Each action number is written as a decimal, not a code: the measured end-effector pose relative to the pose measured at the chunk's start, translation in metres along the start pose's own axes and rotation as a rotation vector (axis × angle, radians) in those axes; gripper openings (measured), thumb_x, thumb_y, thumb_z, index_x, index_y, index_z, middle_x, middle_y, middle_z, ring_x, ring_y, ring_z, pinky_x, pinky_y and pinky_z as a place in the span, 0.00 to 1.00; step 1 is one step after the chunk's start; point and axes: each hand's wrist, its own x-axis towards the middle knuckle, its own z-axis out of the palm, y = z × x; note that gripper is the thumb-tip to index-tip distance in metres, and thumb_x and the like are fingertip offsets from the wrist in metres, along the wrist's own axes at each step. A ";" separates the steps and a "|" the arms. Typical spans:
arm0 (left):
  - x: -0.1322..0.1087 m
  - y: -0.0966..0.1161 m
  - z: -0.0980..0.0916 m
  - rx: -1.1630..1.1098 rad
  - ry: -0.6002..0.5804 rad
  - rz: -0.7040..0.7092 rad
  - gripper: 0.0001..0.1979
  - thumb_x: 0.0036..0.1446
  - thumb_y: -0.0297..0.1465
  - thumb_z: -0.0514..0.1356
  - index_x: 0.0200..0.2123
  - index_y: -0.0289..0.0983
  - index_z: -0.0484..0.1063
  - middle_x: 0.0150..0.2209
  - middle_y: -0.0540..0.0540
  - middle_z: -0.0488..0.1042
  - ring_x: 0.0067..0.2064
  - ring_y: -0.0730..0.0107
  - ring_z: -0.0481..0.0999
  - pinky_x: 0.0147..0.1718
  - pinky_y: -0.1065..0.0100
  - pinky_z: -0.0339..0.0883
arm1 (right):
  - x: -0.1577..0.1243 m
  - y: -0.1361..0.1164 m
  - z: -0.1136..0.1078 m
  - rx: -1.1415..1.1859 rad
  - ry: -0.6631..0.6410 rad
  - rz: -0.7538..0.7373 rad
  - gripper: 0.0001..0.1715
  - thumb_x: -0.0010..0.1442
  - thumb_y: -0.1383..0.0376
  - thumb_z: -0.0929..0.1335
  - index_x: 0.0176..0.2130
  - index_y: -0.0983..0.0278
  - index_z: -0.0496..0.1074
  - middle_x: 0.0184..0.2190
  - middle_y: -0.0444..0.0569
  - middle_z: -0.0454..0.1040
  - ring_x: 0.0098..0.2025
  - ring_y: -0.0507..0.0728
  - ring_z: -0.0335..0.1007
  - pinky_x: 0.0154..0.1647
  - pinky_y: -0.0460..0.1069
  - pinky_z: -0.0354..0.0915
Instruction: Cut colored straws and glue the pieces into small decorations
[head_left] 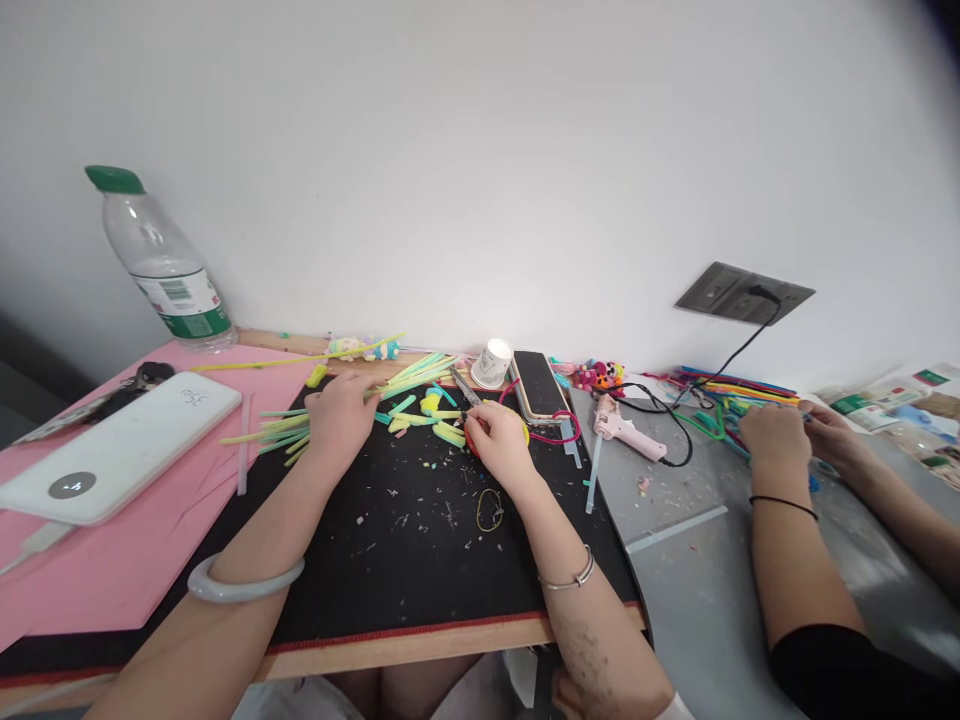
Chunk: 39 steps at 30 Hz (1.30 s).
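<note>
My left hand (341, 420) is closed over a bundle of yellow and green pipe cleaners (283, 436), whose ends stick out to its left. More pale green and yellow stems (424, 372) lie beyond its fingertips. In my right hand (499, 445) is a pair of scissors (468, 390) with a red handle, the blades pointing up toward the wall. Between both hands lie short cut pipe cleaner pieces (448, 432) and a small bent yellow piece (430, 402). Nearer to me, a rubber band (490, 510) rests on the black mat (420, 570) among scattered fluff.
A white power bank (150, 440) lies on pink sheets (112, 590), near a bottle (169, 260). A paper cup (493, 362) and a phone (540, 385) stand at the back. Right are a pink glue gun (626, 430), its cord, and another person's hands (776, 440) over coloured stems.
</note>
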 end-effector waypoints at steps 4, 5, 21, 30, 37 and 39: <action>-0.001 0.004 -0.004 -0.020 0.015 -0.023 0.13 0.57 0.33 0.54 0.40 0.40 0.76 0.43 0.39 0.75 0.42 0.49 0.73 0.37 0.55 0.62 | 0.000 0.000 -0.001 -0.005 0.001 -0.002 0.11 0.57 0.69 0.62 0.27 0.63 0.72 0.27 0.46 0.71 0.31 0.54 0.66 0.35 0.46 0.58; -0.001 0.004 -0.004 -0.028 0.040 -0.020 0.13 0.57 0.33 0.54 0.40 0.39 0.76 0.43 0.39 0.75 0.43 0.49 0.73 0.38 0.54 0.62 | 0.000 0.000 -0.001 -0.008 0.000 0.000 0.11 0.57 0.69 0.62 0.26 0.63 0.71 0.27 0.46 0.71 0.31 0.54 0.66 0.34 0.46 0.58; 0.003 0.010 0.004 -0.285 -0.072 0.485 0.15 0.61 0.35 0.50 0.36 0.40 0.77 0.38 0.45 0.79 0.43 0.62 0.74 0.48 0.61 0.61 | 0.001 -0.013 0.008 1.074 -0.137 0.421 0.26 0.51 0.57 0.70 0.49 0.62 0.68 0.31 0.46 0.73 0.19 0.46 0.60 0.13 0.42 0.45; 0.006 0.003 0.007 -0.095 -0.169 0.375 0.14 0.60 0.34 0.51 0.37 0.41 0.77 0.37 0.44 0.79 0.42 0.59 0.73 0.43 0.61 0.61 | 0.004 -0.006 0.002 1.249 0.108 0.442 0.15 0.50 0.57 0.71 0.34 0.66 0.75 0.28 0.48 0.74 0.21 0.47 0.61 0.14 0.42 0.51; 0.005 0.000 0.000 0.036 -0.124 0.110 0.14 0.58 0.32 0.52 0.40 0.41 0.77 0.44 0.42 0.77 0.51 0.50 0.67 0.49 0.51 0.56 | 0.008 0.003 -0.013 1.235 0.400 0.429 0.14 0.49 0.58 0.71 0.33 0.65 0.73 0.26 0.45 0.71 0.21 0.47 0.59 0.15 0.42 0.52; 0.004 0.001 -0.001 0.041 -0.121 0.093 0.14 0.59 0.32 0.51 0.39 0.42 0.77 0.44 0.43 0.77 0.51 0.51 0.66 0.50 0.50 0.54 | 0.009 0.004 -0.016 1.236 0.475 0.416 0.13 0.49 0.58 0.71 0.32 0.65 0.72 0.24 0.43 0.69 0.21 0.47 0.58 0.15 0.42 0.51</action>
